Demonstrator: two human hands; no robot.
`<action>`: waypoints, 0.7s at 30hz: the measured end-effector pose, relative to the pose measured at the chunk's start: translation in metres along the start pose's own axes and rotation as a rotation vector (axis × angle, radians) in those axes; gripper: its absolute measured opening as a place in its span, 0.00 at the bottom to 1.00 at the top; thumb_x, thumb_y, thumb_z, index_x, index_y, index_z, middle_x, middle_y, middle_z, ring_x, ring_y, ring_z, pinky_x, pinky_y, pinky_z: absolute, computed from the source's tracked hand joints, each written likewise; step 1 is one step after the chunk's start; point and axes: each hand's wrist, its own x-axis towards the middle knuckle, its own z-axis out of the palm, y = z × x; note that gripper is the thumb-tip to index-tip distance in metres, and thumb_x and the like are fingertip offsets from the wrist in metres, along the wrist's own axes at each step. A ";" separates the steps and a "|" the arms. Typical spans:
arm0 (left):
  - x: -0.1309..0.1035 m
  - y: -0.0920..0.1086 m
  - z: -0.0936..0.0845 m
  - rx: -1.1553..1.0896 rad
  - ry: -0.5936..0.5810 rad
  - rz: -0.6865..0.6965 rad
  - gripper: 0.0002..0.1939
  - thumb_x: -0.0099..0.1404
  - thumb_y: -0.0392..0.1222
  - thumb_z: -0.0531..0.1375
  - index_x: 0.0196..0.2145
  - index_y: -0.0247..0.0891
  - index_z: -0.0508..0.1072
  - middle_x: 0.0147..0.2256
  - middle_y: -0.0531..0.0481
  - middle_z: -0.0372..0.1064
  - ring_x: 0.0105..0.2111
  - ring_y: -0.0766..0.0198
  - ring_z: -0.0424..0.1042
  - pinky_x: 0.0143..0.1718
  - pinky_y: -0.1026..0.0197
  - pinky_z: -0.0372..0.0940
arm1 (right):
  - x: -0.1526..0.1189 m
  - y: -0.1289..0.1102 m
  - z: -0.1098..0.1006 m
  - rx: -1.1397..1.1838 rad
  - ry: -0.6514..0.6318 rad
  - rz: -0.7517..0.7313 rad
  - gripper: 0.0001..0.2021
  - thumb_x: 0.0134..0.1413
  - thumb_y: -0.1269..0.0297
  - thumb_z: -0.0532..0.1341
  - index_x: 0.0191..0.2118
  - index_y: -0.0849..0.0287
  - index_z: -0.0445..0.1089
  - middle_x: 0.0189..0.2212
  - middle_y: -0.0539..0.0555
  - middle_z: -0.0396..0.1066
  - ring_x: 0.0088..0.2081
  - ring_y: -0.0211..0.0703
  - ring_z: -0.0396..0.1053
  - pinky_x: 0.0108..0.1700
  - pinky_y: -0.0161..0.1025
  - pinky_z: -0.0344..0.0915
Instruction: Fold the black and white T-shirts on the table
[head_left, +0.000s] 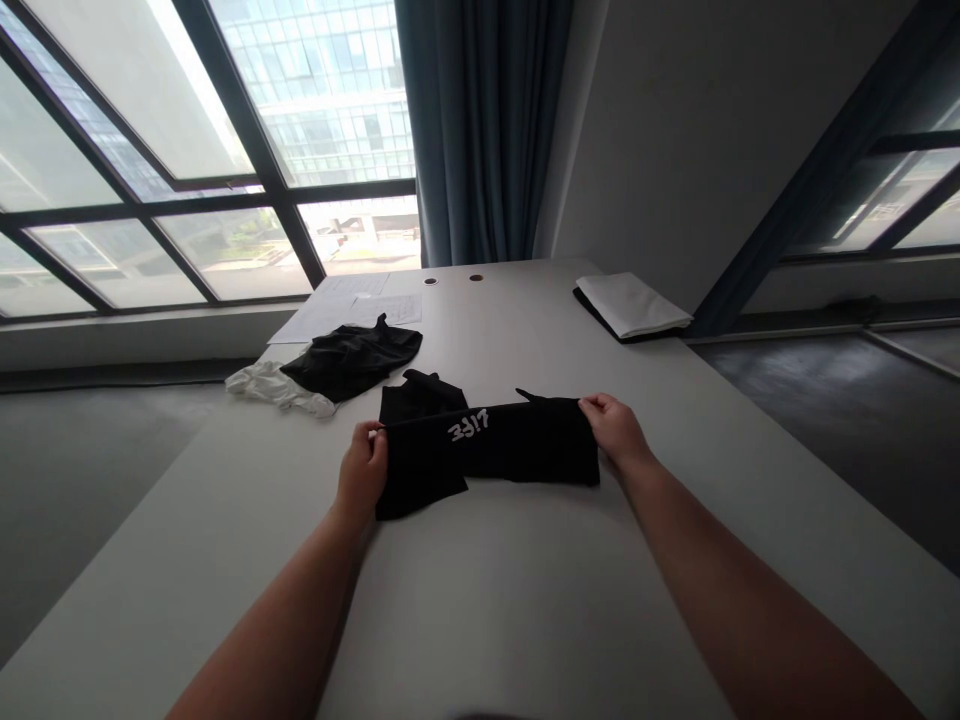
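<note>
A black garment with white "LIFE" lettering, seemingly a T-shirt [525, 445], is stretched sideways between my hands just over the table. The lettering reads upside down from here. My left hand [364, 470] pinches the left end of its upper edge, thumb on top. At the right end, my right hand [615, 428] grips the corner between thumb and fingers. The lower edge hangs toward me, uneven, with a flap at the left. Behind the stretched edge, more black cloth lies bunched on the table.
The white table [487, 600] extends toward the window. Beyond my left hand lie a crumpled black cloth [352, 360] and a crumpled white cloth [277, 388], with paper sheets [330, 310] behind. Folded white fabric [634, 303] rests on something black near the right edge. A blue curtain [484, 130] hangs behind.
</note>
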 end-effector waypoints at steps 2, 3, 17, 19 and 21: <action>0.002 -0.003 0.000 0.088 -0.023 -0.013 0.10 0.73 0.49 0.53 0.47 0.45 0.69 0.34 0.50 0.77 0.34 0.54 0.77 0.37 0.59 0.64 | -0.007 -0.009 0.003 -0.135 0.022 -0.159 0.15 0.62 0.53 0.57 0.43 0.58 0.75 0.39 0.60 0.77 0.40 0.52 0.74 0.47 0.50 0.71; 0.003 -0.004 0.000 0.126 -0.029 -0.019 0.11 0.73 0.49 0.54 0.48 0.45 0.69 0.35 0.49 0.77 0.35 0.53 0.77 0.38 0.57 0.65 | -0.011 -0.015 0.005 -0.184 -0.004 -0.271 0.15 0.64 0.56 0.57 0.47 0.57 0.74 0.44 0.62 0.77 0.45 0.54 0.74 0.52 0.53 0.70; -0.019 0.023 0.000 0.130 -0.444 0.636 0.02 0.67 0.41 0.60 0.36 0.44 0.74 0.59 0.44 0.72 0.59 0.51 0.70 0.63 0.45 0.63 | -0.015 -0.011 0.013 -0.351 -0.130 -0.298 0.13 0.59 0.67 0.57 0.45 0.56 0.76 0.44 0.59 0.79 0.46 0.54 0.75 0.52 0.48 0.69; -0.025 0.029 -0.002 0.090 -0.491 0.654 0.05 0.68 0.43 0.60 0.35 0.43 0.74 0.65 0.44 0.66 0.63 0.49 0.67 0.64 0.45 0.62 | -0.012 -0.014 0.007 -0.271 -0.028 -0.252 0.12 0.59 0.64 0.57 0.43 0.56 0.76 0.42 0.59 0.79 0.44 0.54 0.75 0.50 0.47 0.70; -0.029 0.035 -0.004 0.035 -0.608 0.660 0.11 0.71 0.47 0.59 0.32 0.42 0.75 0.67 0.43 0.64 0.64 0.47 0.65 0.64 0.45 0.62 | -0.012 -0.019 0.003 -0.185 0.023 -0.186 0.12 0.60 0.60 0.58 0.44 0.56 0.76 0.39 0.59 0.79 0.40 0.52 0.75 0.46 0.47 0.70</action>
